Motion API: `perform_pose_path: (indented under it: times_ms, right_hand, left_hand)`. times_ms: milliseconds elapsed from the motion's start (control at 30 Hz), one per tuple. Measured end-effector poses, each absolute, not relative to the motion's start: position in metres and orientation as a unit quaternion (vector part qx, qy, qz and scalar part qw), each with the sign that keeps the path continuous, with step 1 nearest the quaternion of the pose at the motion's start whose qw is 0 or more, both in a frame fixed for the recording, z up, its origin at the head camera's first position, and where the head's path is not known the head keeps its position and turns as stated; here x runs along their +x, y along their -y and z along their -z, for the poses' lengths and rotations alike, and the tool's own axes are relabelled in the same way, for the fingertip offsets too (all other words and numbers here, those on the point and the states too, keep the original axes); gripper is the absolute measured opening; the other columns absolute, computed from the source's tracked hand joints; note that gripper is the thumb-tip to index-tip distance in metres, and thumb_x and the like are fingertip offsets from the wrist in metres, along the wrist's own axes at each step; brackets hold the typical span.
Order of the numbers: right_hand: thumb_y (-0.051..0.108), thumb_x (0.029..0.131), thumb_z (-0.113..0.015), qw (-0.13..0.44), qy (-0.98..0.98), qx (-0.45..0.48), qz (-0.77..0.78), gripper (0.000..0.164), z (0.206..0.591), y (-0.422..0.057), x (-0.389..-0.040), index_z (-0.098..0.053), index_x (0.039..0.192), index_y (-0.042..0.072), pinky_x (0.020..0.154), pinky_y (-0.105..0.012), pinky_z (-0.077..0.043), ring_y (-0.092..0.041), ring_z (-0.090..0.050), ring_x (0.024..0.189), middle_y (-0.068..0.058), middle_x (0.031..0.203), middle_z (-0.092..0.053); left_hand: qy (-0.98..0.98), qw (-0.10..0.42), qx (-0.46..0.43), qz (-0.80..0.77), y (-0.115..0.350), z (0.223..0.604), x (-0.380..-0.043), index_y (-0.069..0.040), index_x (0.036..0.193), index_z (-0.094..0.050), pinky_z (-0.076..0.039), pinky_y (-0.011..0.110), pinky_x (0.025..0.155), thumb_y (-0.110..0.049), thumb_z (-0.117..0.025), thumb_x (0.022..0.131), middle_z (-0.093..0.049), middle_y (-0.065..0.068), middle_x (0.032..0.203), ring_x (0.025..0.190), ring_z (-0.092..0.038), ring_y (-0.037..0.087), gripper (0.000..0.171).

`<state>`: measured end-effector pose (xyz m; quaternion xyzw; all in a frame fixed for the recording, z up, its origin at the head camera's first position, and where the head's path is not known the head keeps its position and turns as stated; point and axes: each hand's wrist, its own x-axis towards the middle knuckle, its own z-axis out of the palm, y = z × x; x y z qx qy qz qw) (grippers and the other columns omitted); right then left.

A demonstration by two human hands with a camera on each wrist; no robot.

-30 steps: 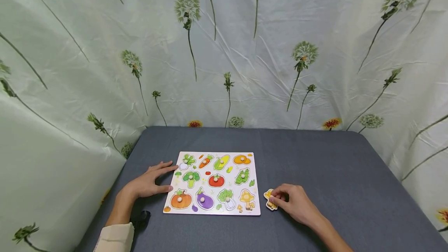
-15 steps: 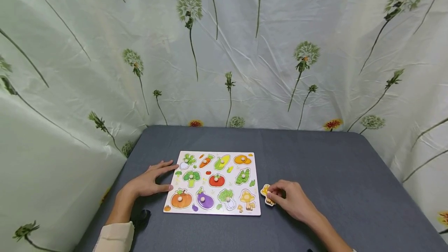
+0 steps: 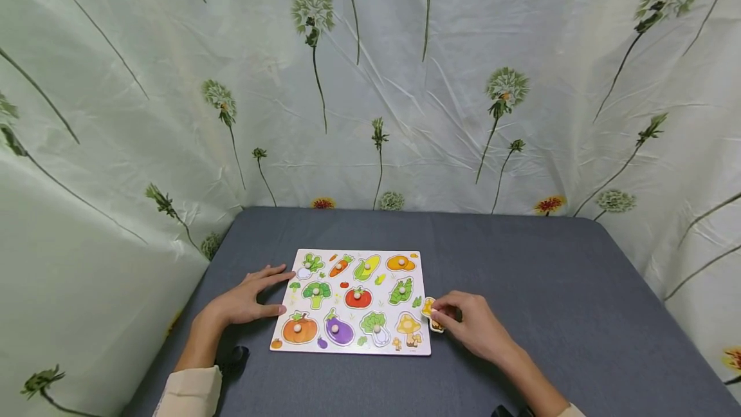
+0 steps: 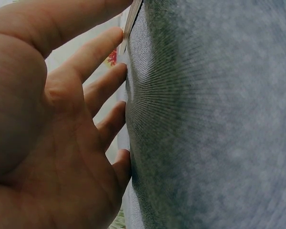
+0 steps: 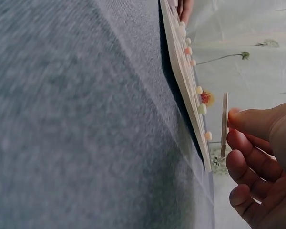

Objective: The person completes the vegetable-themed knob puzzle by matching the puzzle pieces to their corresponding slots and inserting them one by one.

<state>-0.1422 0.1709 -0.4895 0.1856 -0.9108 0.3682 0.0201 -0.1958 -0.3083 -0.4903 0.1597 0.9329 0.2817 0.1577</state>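
A white puzzle board [image 3: 386, 311] with knobbed vegetable pieces lies on the table. My right hand [image 3: 471, 324] pinches a yellow mushroom puzzle piece [image 3: 428, 308] between thumb and fingers at the board's right edge. In the right wrist view the mushroom piece [image 5: 224, 125] is seen edge-on, raised off the table; its knob is hidden by the fingertips. The mushroom-shaped slot [image 3: 408, 325] sits at the board's lower right, with no knob on it. My left hand [image 3: 246, 301] rests with spread, straight fingers at the board's left edge, thumb and fingertips touching it.
The board's other slots hold pieces, among them a pumpkin [image 3: 300, 330], an eggplant [image 3: 339, 332] and a tomato [image 3: 358, 298]. A dark grey cloth [image 3: 521, 262] covers the table. Behind it hangs a pale curtain [image 3: 428, 114] printed with dandelions.
My right hand has lifted the mushroom piece and carried it leftward and slightly away, from the table beside the board to the board's right edge. The left hand stays in place.
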Motion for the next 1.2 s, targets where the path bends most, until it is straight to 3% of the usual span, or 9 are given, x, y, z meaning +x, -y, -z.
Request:
perform_pose_path:
  times_ms: [400,1200]
  right_hand:
    - [0.018,0.090,-0.081,0.029,0.905,0.194,-0.377,0.007,0.488,-0.157,-0.144,-0.078,0.095,0.021,0.062,-0.020,-0.047,0.001,-0.054,0.071,0.017,0.081,-0.063]
    - [0.021,0.091,-0.080,-0.024,0.890,0.231,-0.393,0.005,0.500,-0.129,-0.142,-0.078,0.093,0.017,0.063,-0.019,-0.050,0.002,-0.056,0.070,0.016,0.079,-0.064]
  left_hand:
    - [-0.933,0.156,0.161,-0.281,0.308,0.489,-0.195,-0.018,0.156,-0.047,-0.002,0.078,0.118,-0.045,-0.080,0.085,-0.029,0.023,0.167,0.155,-0.011,0.056,0.082]
    - [-0.934,0.163,0.152,-0.279,0.308,0.490,-0.196,-0.020,0.156,-0.046,-0.004,0.080,0.116,-0.046,-0.080,0.085,-0.029,0.022,0.168,0.155,-0.010,0.056,0.083]
